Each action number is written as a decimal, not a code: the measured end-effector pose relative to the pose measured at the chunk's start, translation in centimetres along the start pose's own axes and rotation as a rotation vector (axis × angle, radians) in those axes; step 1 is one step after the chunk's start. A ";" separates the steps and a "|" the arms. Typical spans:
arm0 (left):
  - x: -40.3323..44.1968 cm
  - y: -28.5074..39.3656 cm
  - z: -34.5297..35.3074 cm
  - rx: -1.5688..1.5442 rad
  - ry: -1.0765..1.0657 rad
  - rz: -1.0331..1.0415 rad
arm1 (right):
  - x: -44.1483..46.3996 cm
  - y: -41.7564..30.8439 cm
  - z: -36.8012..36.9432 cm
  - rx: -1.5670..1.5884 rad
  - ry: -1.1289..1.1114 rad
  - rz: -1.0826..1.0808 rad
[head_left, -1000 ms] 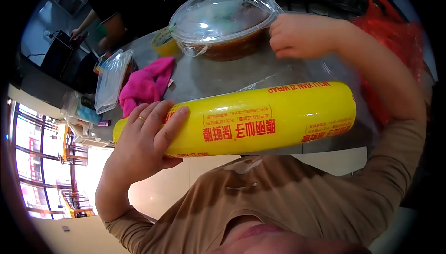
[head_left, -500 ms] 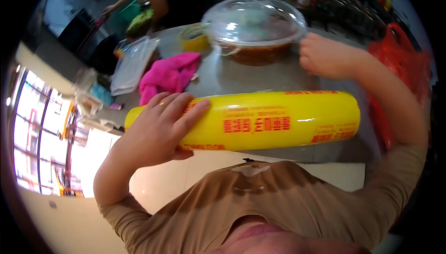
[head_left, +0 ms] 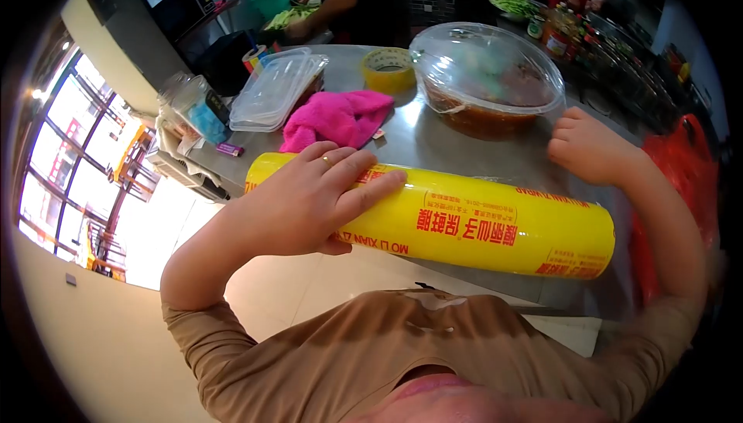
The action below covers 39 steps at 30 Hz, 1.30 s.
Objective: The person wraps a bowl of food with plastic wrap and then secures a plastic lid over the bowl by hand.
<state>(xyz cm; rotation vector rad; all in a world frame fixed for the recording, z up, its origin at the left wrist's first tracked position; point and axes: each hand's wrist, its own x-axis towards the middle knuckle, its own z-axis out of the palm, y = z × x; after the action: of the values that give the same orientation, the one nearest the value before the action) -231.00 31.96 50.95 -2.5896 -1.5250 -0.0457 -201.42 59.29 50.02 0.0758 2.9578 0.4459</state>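
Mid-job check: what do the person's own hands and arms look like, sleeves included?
The left hand is ungloved, with a gold-coloured ring on one finger. The right hand is ungloved too; no ring shows there. Plain brown sleeves stop well short of the hands.

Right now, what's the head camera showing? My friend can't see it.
A left hand lies over a long, yellow, red-lettered roll of plastic wrap, while the curled right hand is near a round, clear, lidded plastic bowl. A pink cloth and yellow tape roll lie on the grey metal table.
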 end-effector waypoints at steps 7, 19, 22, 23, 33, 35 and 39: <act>0.0 -0.5 -0.2 -0.028 -0.022 0.033 | -2.1 1.9 -0.2 0.357 0.146 -0.108; 0.3 -0.9 -0.3 -0.047 0.002 0.069 | 0.8 -0.3 -0.3 0.198 -0.060 0.108; 0.4 -1.2 -0.1 -0.033 0.025 0.084 | 1.5 -0.8 -0.7 0.031 -0.158 0.137; 0.3 -1.2 0.0 -0.029 0.031 0.086 | 1.6 -1.0 -0.7 0.003 -0.161 0.154; 0.3 -1.5 0.1 -0.015 0.034 0.082 | 1.6 -1.9 1.5 -0.200 0.071 0.241; 0.3 -1.4 0.4 -0.019 0.046 0.101 | 1.8 -2.0 1.6 -0.228 0.085 0.270; 0.3 -1.5 0.3 -0.016 0.057 0.111 | 2.6 -2.1 1.8 -0.124 0.137 0.231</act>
<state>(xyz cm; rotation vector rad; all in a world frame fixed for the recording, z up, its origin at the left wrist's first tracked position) -232.15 32.99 50.83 -2.6563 -1.3654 -0.1200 -203.81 58.04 47.33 0.3908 3.0590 0.6889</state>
